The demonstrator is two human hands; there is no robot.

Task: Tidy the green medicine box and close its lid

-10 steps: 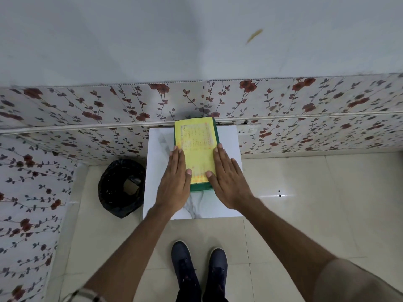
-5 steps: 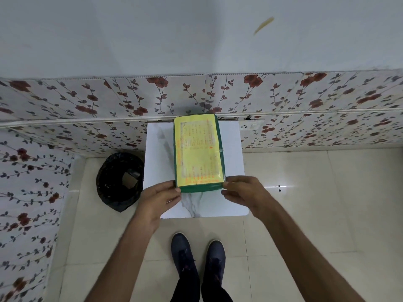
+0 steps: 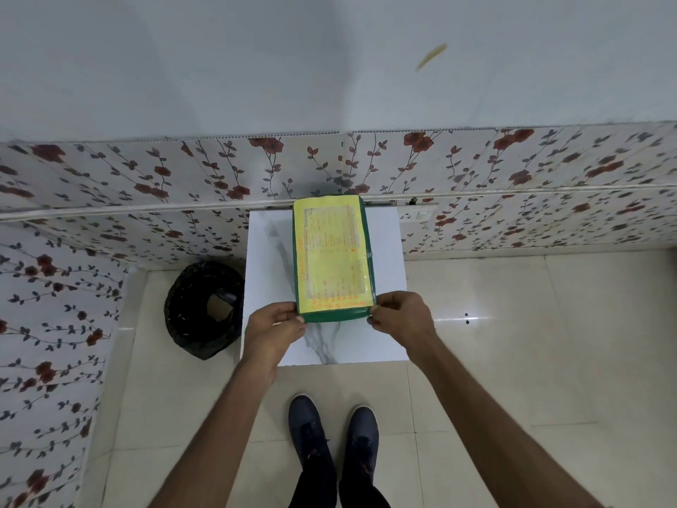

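Observation:
The green medicine box [image 3: 335, 315] lies lengthwise on a small white marble-patterned table [image 3: 269, 265], its lid down and covered by a yellow label with orange writing [image 3: 331, 253]. My left hand [image 3: 273, 330] pinches the box's near left corner. My right hand [image 3: 401, 317] pinches the near right corner. Both hands' fingers curl around the front edge of the lid. What is inside the box is hidden.
A black bin lined with a black bag [image 3: 203, 309] stands on the floor just left of the table. The flower-patterned wall [image 3: 146, 185] runs behind the table and along the left. My two dark shoes [image 3: 331, 434] are on the tiled floor below.
My hands slid from lying flat on the lid back to its near corners, where they now pinch the front edge. The box appears slightly closer and fuller in view.

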